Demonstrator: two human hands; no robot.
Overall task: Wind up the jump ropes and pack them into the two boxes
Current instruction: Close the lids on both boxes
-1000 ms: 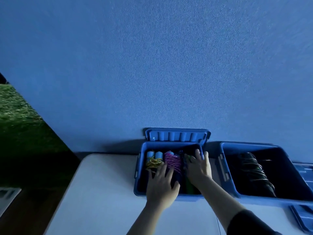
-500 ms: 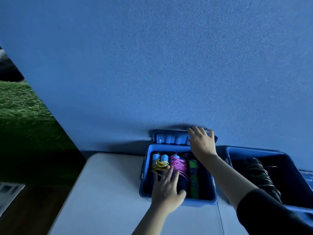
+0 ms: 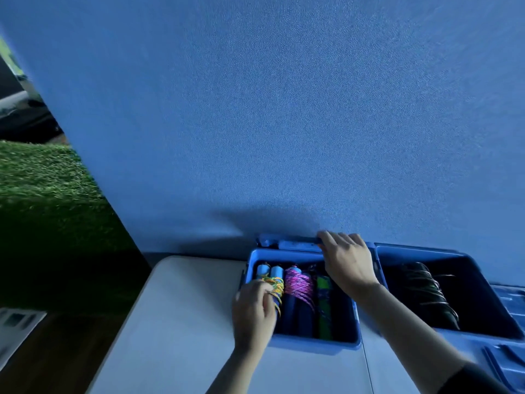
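A blue box (image 3: 312, 344) stands on the white table (image 3: 176, 322) against the wall. Inside lie wound jump ropes: one with light blue handles and yellow cord (image 3: 274, 277), one with pink-purple cord (image 3: 299, 285) and a green one (image 3: 324, 302). My left hand (image 3: 254, 311) rests on the box's left front rim, fingers curled against the yellow rope. My right hand (image 3: 348, 260) grips the top edge of the box's hinged lid (image 3: 295, 243), which stands behind the box. A second blue box (image 3: 454, 257) to the right holds a dark wound rope (image 3: 426, 291).
A blue wall rises right behind the boxes. Another blue lid (image 3: 508, 354) lies at the right edge beside the second box. Green turf (image 3: 42, 180) and dark floor lie past the table's left edge.
My right hand left the inside of the box, reached back and took hold of the lid. My left hand slid left from the ropes' middle to the box's left side.
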